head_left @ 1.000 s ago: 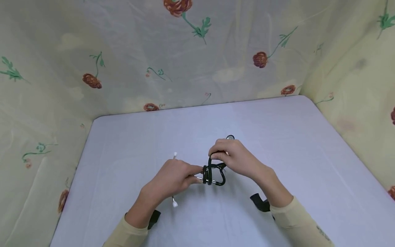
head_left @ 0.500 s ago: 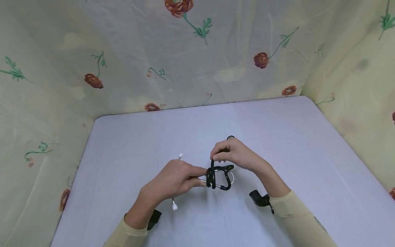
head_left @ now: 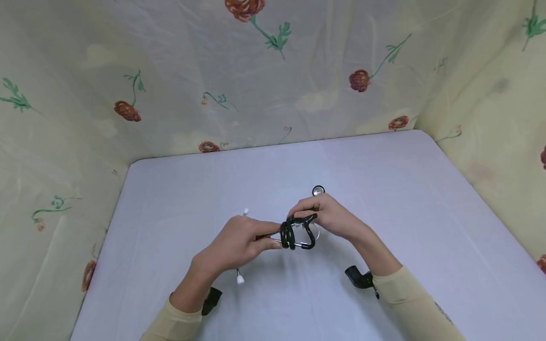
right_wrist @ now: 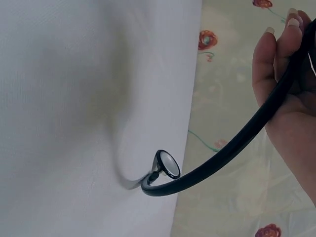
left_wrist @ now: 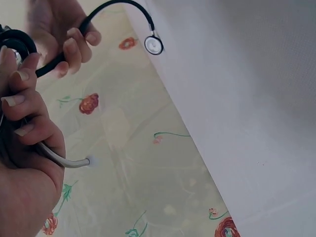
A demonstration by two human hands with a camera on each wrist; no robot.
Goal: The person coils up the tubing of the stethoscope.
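Note:
A stethoscope is held above the table between both hands, its black tubing (head_left: 288, 234) wound in several turns around its metal tubes. My left hand (head_left: 240, 242) grips the metal tubes just left of the turns. White eartips (head_left: 241, 280) stick out on either side of that hand. On the other side, my right hand (head_left: 327, 216) holds the tubing at the top of the turns, fingers curled round it. Beyond this hand the free tubing (right_wrist: 217, 160) curves away to the round chestpiece (head_left: 318, 190), which hangs over the table in the right wrist view.
The white-covered table (head_left: 192, 189) spreads under both hands. Floral cloth (head_left: 273, 94) hangs along its back and sides. Black devices (head_left: 359, 277) sit at both wrists, near the sleeve cuffs.
The strand that stood up from the turns to my right hand has been drawn down against them. The wound part has risen slightly toward my right hand, and the chestpiece shows more fully.

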